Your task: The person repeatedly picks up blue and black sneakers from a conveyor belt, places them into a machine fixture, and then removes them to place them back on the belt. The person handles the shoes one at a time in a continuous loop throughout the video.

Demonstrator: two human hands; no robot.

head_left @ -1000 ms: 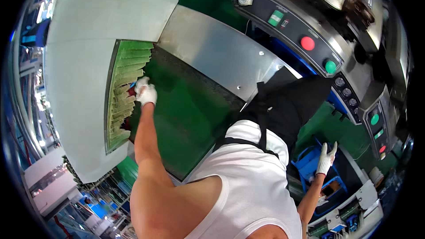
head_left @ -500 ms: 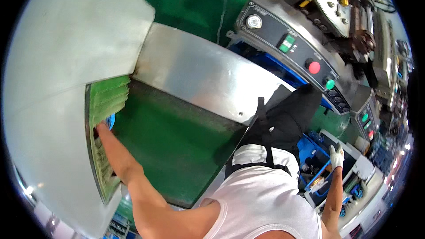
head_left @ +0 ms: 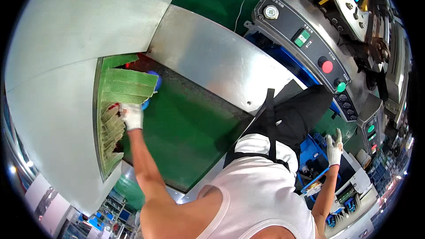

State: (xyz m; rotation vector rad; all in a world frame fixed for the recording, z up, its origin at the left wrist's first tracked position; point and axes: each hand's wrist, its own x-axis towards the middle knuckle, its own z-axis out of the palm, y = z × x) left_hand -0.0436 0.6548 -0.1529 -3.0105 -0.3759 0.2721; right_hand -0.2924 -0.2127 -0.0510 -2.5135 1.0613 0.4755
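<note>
My left hand (head_left: 132,117), in a white glove, is at the strip curtain (head_left: 132,85) of faded green flaps that hangs in the opening of a pale machine. Its fingertips are blurred and partly hidden, so I cannot tell what they grip. A small blue thing (head_left: 145,104) shows right beside its knuckles, and a larger rounded blue thing (head_left: 157,81) pokes out past a flap's end. Below lies a green conveyor belt (head_left: 177,137). Away to the right, my gloved right hand (head_left: 334,151) is open with fingers apart, above a blue crate (head_left: 312,156), holding nothing.
A bare metal side plate (head_left: 212,57) borders the belt's far side. Beyond it stands a control panel (head_left: 305,40) with a red button (head_left: 326,67) and green ones. The pale machine housing (head_left: 79,22) fills the left. A pale cable (head_left: 241,6) hangs over the green floor.
My left hand has come out from behind the curtain flaps, and its white glove now shows. One flap is lifted outward over the belt. The right hand stays open near the crate.
</note>
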